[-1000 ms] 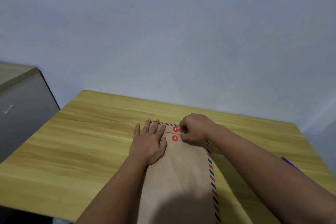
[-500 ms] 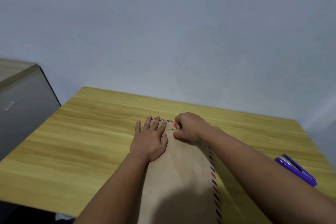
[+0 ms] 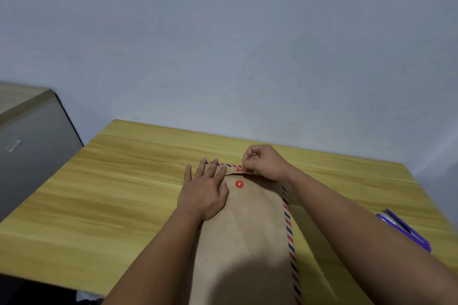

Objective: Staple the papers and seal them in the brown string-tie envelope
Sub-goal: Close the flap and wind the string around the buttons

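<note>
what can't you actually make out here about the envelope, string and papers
- String: too thin to see in the head view; the right hand covers where it would run at the upper red button.
- Papers: none visible; the brown envelope would hide them.
- Envelope's near end: cut off by the bottom edge.
- Purple stapler: partly behind the right forearm.

I see a plain pale grey wall (image 3: pixel 247 44) behind the yellow wood-grain worktop (image 3: pixel 111 193) — a grey cabinet (image 3: pixel 32 151) stands at its left.
</note>
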Action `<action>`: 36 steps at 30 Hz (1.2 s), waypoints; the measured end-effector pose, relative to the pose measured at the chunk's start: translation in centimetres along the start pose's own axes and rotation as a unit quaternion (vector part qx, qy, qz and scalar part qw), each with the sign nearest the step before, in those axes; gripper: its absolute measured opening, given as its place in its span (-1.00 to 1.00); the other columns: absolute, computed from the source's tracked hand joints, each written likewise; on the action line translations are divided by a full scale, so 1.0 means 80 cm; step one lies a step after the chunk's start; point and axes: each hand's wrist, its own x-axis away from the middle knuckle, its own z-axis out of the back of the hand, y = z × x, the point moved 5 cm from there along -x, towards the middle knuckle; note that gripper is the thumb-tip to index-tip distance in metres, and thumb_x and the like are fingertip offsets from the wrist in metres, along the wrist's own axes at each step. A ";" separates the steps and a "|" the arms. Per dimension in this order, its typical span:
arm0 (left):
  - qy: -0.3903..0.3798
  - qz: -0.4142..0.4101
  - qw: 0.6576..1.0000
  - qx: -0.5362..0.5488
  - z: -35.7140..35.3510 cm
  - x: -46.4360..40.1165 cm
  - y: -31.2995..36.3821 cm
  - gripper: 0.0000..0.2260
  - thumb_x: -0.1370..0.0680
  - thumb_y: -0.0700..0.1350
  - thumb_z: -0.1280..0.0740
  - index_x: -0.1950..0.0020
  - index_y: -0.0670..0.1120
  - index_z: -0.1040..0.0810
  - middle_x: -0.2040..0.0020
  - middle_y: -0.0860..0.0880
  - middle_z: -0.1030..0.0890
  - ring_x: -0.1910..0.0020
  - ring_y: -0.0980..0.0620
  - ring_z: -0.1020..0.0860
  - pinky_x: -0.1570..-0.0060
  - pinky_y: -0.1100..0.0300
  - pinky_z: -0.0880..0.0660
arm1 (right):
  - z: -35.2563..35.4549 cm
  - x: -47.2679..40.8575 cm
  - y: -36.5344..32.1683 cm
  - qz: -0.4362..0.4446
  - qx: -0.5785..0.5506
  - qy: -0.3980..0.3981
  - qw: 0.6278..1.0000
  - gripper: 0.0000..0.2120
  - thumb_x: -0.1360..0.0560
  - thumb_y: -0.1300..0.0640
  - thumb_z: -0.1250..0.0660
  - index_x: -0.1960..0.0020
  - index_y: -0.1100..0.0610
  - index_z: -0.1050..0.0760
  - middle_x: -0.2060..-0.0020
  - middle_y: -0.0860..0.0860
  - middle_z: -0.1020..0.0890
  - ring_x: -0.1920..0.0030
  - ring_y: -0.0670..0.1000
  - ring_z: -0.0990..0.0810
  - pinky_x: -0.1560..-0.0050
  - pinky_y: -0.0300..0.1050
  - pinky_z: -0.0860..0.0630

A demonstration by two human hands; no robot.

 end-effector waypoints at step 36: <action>0.001 0.000 1.000 0.005 -0.002 0.000 0.003 -0.42 -0.62 0.16 0.11 -0.65 0.13 -0.11 -0.68 0.05 -0.04 -0.66 -0.07 0.08 -0.57 -0.26 0.15 | 0.124 0.045 -0.046 0.062 -0.057 0.282 0.956 -0.90 -0.58 0.15 -0.45 0.04 0.13 -0.73 0.16 -0.12 -0.73 0.15 -0.20 -0.66 0.08 -0.37 -0.53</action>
